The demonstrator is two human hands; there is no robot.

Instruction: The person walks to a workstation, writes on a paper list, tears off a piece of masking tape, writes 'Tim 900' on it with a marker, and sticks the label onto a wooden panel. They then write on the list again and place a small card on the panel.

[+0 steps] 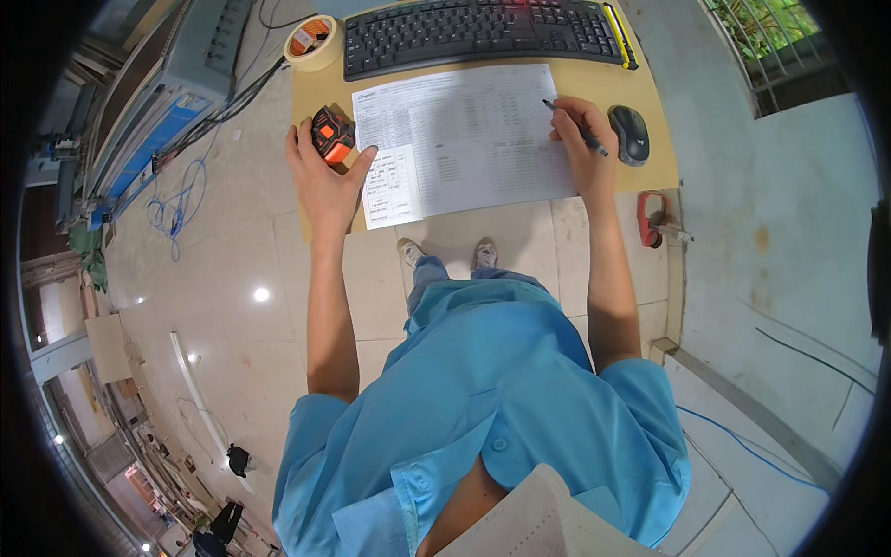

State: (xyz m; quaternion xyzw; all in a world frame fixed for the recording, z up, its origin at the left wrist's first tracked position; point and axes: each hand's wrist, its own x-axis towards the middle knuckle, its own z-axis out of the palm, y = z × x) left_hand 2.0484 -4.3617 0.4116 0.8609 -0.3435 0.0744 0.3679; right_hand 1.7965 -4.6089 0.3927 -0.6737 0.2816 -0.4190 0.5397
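My right hand (pixel 587 153) is closed around a dark pen (pixel 592 141), whose end lies over the right part of a printed sheet of paper (pixel 473 130). A smaller white slip (pixel 390 190) covers the sheet's lower left corner. At the table's left edge, my left hand (pixel 327 186) is spread, its thumb resting at the sheet's left border. An orange and black tape measure (pixel 331 137) lies between that thumb and the fingers, with the fingers along its left side. The sheet hangs slightly past the table's near edge.
A black keyboard (pixel 478 37) spans the far side of the tan table (pixel 654 111). A tape roll (pixel 314 43) sits at its far left, a yellow and black cutter (pixel 621 37) at far right. A black mouse (pixel 628 136) is beside my right hand. A red tool (pixel 652 219) is near the wall.
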